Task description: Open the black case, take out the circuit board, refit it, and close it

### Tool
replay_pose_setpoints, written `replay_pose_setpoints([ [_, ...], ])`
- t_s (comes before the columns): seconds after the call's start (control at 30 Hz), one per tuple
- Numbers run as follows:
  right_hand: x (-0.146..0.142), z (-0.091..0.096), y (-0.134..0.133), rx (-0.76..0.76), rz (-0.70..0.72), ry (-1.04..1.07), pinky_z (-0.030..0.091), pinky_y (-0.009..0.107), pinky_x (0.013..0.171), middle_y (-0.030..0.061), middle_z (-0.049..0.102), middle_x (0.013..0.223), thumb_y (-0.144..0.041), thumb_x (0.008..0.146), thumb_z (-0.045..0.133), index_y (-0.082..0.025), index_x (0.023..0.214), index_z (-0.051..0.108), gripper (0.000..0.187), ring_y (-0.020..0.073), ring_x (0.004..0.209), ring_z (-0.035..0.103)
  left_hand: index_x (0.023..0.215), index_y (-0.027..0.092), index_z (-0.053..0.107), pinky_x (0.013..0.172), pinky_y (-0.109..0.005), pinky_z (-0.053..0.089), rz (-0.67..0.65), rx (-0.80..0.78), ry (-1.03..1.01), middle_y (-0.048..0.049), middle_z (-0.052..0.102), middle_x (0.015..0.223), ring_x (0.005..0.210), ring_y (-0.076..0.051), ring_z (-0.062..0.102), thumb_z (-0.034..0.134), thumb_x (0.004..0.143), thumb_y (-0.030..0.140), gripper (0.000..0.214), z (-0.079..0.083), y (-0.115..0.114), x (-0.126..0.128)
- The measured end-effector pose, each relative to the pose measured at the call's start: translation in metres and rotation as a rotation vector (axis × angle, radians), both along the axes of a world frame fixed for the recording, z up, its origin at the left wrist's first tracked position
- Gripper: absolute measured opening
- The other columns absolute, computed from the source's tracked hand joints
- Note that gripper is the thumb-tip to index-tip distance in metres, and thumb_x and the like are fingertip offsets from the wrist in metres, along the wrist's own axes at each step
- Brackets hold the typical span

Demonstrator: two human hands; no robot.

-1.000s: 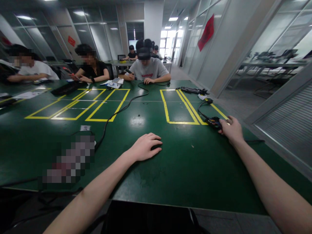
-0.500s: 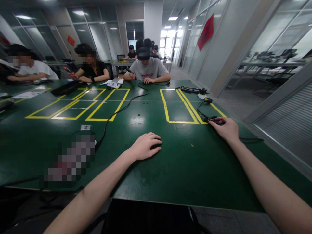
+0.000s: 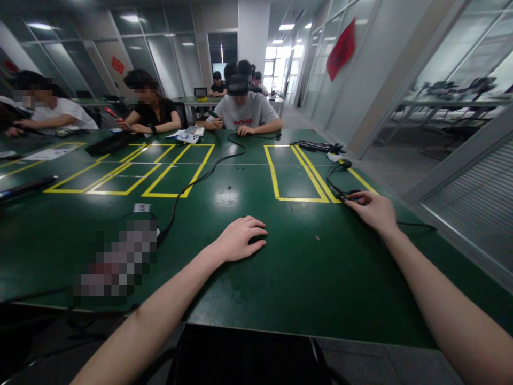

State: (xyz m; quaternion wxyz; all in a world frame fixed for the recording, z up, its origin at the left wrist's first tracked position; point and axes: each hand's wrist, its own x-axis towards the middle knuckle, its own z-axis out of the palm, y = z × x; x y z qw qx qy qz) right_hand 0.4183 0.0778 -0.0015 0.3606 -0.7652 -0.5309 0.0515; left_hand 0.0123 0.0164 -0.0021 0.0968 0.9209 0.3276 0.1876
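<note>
My left hand [image 3: 242, 239] rests palm down on the green table [image 3: 288, 278], its fingers apart and nothing in them. Farther right, my right hand [image 3: 374, 211] is closed at the fingertips on a bundled black cable [image 3: 352, 195] near the table's right side. Small coloured bits show in that bundle, too small to make out. From there one cable strand [image 3: 329, 174] runs up to a black plug-like end [image 3: 345, 164]. Another strand [image 3: 417, 225] comes out to the right behind my wrist.
Yellow tape [image 3: 276, 174] marks rectangles on the table. A folded black tripod-like thing [image 3: 318, 146] lies at the far right. On the left are a blurred-out object [image 3: 120, 259], a small label [image 3: 142, 207] and a long black cord [image 3: 208, 174]. Several people sit across the table.
The view has shifted slightly. My right hand is a little farther right, still on the cable bundle; my left hand stays put. More of a long dark object shows at the left edge.
</note>
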Motion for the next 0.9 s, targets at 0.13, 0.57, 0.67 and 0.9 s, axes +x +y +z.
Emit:
replay_pose_setpoints([
  [0.13,-0.006,0.006,-0.004,-0.002,-0.029,0.026,0.039,0.034,0.06,0.0028,0.065,0.074,-0.036,0.067,0.08,-0.025,0.079,0.066,0.021,0.025,0.07,0.059,0.116,0.022,0.076,0.105,-0.044,0.053,0.001,-0.003,-0.006,-0.0081,0.072,0.127,0.12,-0.025,0.065,0.061,0.1,0.034,0.025,0.0,0.0,0.0],
  [0.57,-0.016,0.022,-0.011,-0.05,-0.105,-0.081,0.033,0.034,0.063,0.005,0.065,0.083,-0.033,0.072,0.079,-0.028,0.082,0.044,0.037,0.0259,0.074,0.058,0.116,0.021,0.076,0.104,-0.043,0.054,0.01,-0.013,-0.003,-0.0077,0.073,0.128,0.12,-0.025,0.066,0.064,0.099,0.033,0.024,0.0,-0.001,0.001],
  [0.67,-0.017,0.026,-0.014,0.029,-0.099,-0.07,0.035,0.032,0.064,0.004,0.063,0.078,-0.032,0.07,0.081,-0.028,0.083,0.045,0.038,0.0251,0.075,0.058,0.115,0.021,0.076,0.104,-0.043,0.054,0.01,-0.017,-0.002,-0.0078,0.073,0.128,0.119,-0.025,0.066,0.065,0.099,0.032,0.023,0.001,0.0,0.001],
  [0.9,0.004,0.012,-0.008,0.102,-0.199,-0.179,0.042,0.033,0.071,0.0118,0.07,0.093,-0.034,0.078,0.074,-0.02,0.095,0.06,0.026,0.0273,0.087,0.063,0.116,0.02,0.075,0.105,-0.043,0.053,0.005,-0.023,0.0,-0.0084,0.073,0.128,0.12,-0.025,0.065,0.064,0.099,0.032,0.024,0.001,0.0,0.001],
])
